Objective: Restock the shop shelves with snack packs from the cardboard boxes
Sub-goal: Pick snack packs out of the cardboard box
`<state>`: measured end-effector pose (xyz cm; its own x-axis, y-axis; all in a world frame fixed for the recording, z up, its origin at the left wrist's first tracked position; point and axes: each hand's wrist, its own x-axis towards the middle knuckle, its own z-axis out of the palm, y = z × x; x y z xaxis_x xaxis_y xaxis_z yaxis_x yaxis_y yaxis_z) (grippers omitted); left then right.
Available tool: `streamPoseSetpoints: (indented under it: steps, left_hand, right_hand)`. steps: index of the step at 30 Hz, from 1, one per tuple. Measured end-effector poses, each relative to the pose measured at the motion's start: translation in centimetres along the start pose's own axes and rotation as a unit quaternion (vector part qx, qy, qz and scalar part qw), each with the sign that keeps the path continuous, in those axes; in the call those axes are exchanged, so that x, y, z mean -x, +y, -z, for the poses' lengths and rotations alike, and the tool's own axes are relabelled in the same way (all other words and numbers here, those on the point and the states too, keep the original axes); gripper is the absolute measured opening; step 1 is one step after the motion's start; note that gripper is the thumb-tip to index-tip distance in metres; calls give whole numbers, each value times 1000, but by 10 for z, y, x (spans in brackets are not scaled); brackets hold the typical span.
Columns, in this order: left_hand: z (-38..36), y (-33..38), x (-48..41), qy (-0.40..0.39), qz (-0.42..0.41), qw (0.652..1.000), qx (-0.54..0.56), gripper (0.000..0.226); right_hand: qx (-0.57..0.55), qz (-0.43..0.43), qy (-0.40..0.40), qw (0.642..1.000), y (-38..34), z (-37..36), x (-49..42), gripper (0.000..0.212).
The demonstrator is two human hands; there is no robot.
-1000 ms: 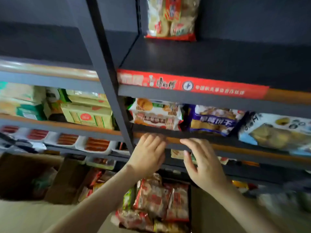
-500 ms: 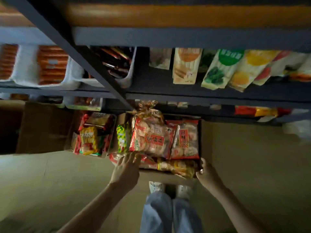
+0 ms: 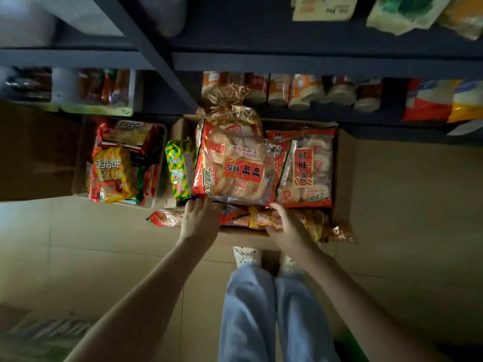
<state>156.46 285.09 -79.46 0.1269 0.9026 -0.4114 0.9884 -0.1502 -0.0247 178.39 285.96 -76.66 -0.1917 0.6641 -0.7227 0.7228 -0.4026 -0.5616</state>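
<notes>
Dark shelves [image 3: 313, 62] stand above a cardboard box [image 3: 343, 163] on the floor; a big red snack pack [image 3: 236, 168] lies on top in it; the left hand [image 3: 200, 220] touches its near corner, grip hidden; the right hand [image 3: 287, 228] pinches a yellow pack [image 3: 258, 218] beneath.

Two cardboard boxes of snacks: one [image 3: 342, 163] at twelve o'clock, one [image 3: 78, 163] at ten. Two hands: left [image 3: 200, 218], right [image 3: 286, 226].

cardboard box [image 3: 342, 163] on floor before shelves [image 3: 313, 62] | 2 rice-cracker packs [image 3: 235, 165] side by side on top | tray of snacks [image 3: 154, 202] left | shoes [image 3: 245, 256] near side
</notes>
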Motion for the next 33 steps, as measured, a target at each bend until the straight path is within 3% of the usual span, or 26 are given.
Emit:
streamPoseSetpoints:
  steps: [4, 7, 10, 13, 16, 19, 22, 25, 28, 30, 33]
  left_hand:
    - [56, -2, 30, -4, 64, 988, 143, 24]
    - [134, -14, 54, -17, 131, 942, 308, 27]
    - [224, -22, 78, -1, 140, 894, 425, 22]
    - [324, -25, 98, 30, 136, 808, 572, 7]
    - [425, -25, 113, 90, 87, 701, 702, 15]
    - [514, -32, 124, 136, 27, 656, 742, 16]
    - [589, -39, 132, 204, -51, 664, 717, 15]
    - [651, -45, 144, 291, -120, 687, 654, 14]
    - [694, -52, 155, 400, -124, 707, 570, 13]
    - [717, -58, 163, 452, -116, 708, 530, 9]
    - [739, -68, 168, 533, -132, 715, 433, 13]
  right_hand:
    - [-26, 14, 18, 999, -28, 22, 26, 64]
    - [-33, 70, 35, 996, -65, 54, 63, 87]
    - [-47, 150, 46, 986, -114, 98, 108, 110]
    - [-76, 193, 54, 977, -178, 153, 160, 130]
    - [-41, 257, 110, 959, -240, 209, 218, 134]
    - [60, 344, 184, 919, -296, 257, 271, 125]
    - [96, 402, 278, 867, -345, 291, 315, 116]
    - [100, 453, 413, 784, -390, 312, 343, 107]
    - [124, 521, 502, 679, -427, 335, 360, 100]
    - [140, 562, 537, 613, -451, 356, 371, 93]
    - [145, 592, 558, 563, -480, 382, 388, 88]
